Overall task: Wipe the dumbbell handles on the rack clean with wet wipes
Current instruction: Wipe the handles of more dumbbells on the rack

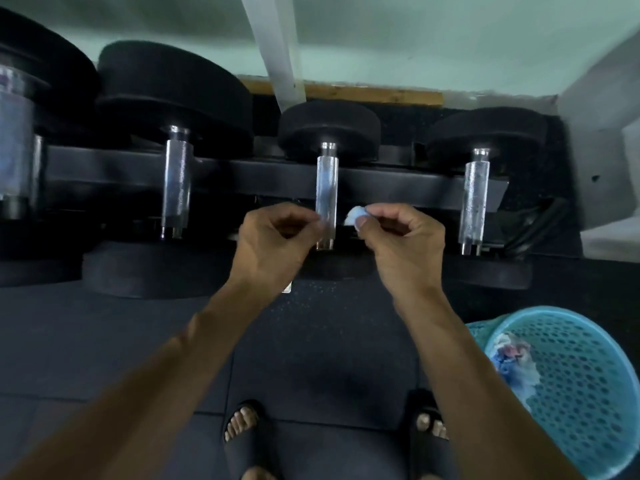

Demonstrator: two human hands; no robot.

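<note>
Several black dumbbells lie on a dark rack, their chrome handles pointing toward me. My hands hover at the near end of the middle handle. My right hand pinches a small crumpled white wet wipe between thumb and fingers, just right of that handle. My left hand is to the left of the same handle with its fingers curled, fingertips at the handle's lower part; whether they touch it is unclear. Other handles stand at the left and right.
A blue perforated plastic basket with crumpled used wipes inside stands on the floor at the lower right. Dark rubber floor mats lie below the rack. My feet in black sandals stand under my arms. A pale green wall is behind.
</note>
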